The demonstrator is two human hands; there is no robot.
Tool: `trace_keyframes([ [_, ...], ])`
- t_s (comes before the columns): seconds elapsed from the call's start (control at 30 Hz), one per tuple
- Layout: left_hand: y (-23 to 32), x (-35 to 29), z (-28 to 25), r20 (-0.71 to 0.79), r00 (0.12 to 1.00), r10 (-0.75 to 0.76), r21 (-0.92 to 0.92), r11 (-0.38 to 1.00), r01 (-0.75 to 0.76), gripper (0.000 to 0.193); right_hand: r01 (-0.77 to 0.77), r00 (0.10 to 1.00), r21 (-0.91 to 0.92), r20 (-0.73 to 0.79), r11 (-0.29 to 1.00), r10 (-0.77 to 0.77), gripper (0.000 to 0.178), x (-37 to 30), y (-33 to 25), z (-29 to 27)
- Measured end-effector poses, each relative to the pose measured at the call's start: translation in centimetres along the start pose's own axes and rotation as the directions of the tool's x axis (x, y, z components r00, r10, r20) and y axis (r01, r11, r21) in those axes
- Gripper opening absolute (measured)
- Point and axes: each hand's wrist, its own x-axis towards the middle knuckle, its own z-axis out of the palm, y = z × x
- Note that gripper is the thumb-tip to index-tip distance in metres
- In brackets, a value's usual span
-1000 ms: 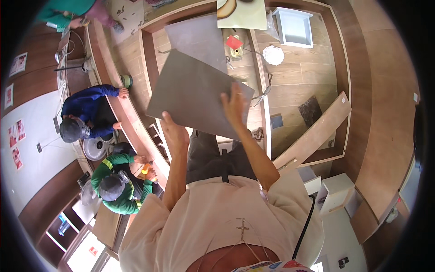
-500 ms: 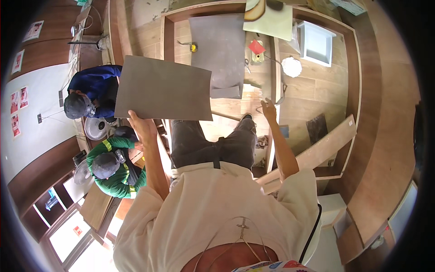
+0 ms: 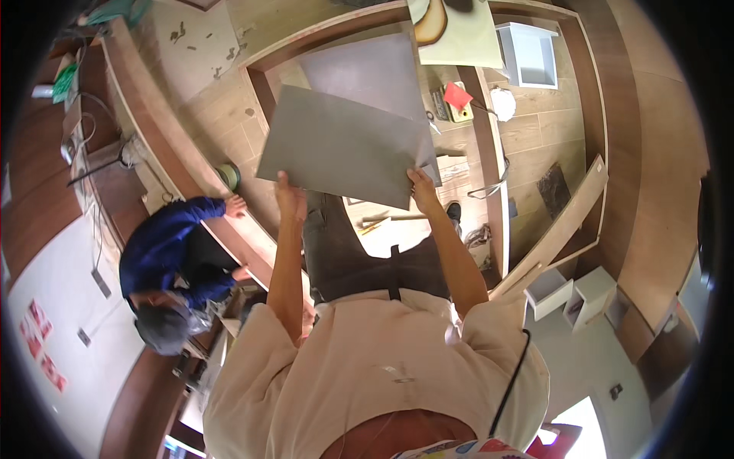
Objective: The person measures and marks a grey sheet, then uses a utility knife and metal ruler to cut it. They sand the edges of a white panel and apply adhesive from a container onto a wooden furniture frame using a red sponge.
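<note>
A grey-brown rectangular laminate sheet [image 3: 340, 141] is held out in front of me, tilted down toward the right. My left hand [image 3: 290, 200] grips its near edge toward the left corner, thumb on top. At the near right corner, my right hand [image 3: 423, 191] is closed on the edge as well. The fingers beneath the sheet are hidden. Behind it, a larger grey sheet [image 3: 367, 69] lies on the floor within a wooden frame, partly covered by the one I hold.
Past the frame's wooden divider [image 3: 489, 153] stands a white open box [image 3: 529, 55]. A red piece [image 3: 458, 95] rests on a small yellow container, with scissors [image 3: 433, 122] nearby. A loose plank [image 3: 554, 229] slants at right. A person in blue [image 3: 172, 245] crouches at left, hands on a long board.
The sheet has shifted right with my left hand, and my right hand has come onto its right corner. My view has turned; the person in green is out of sight.
</note>
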Motion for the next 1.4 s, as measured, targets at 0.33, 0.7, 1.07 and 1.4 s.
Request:
trace_keyframes([
  [0.33, 2.8, 18.1, -2.4, 0.049, 0.896, -0.442, 0.205, 0.882, 0.424, 0.051, 0.229, 0.878, 0.039, -0.439, 0.973, -0.189, 0.032, 4.9, 0.8, 14.9],
  [0.7, -3.7, 30.7, -0.8, -0.027, 0.913, -0.407, 0.443, 0.814, 0.376, 0.049, 0.038, 0.737, -0.166, -0.661, 0.985, -0.14, 0.056, 16.5, -3.5, 5.2],
  [1.07, -17.3, 39.8, -1.2, -0.022, 0.889, -0.458, 0.575, 0.722, 0.386, 0.049, 0.259, 0.29, -0.211, -0.914, 0.943, -0.284, 0.075, 32.8, -6.9, -7.6],
  [1.4, -23.7, 45.4, -3.6, -0.095, 0.887, -0.452, 0.708, 0.596, 0.38, 0.068, 0.115, -0.016, -0.285, -0.958, 0.952, -0.285, 0.082, 35.5, -10.4, -5.2],
])
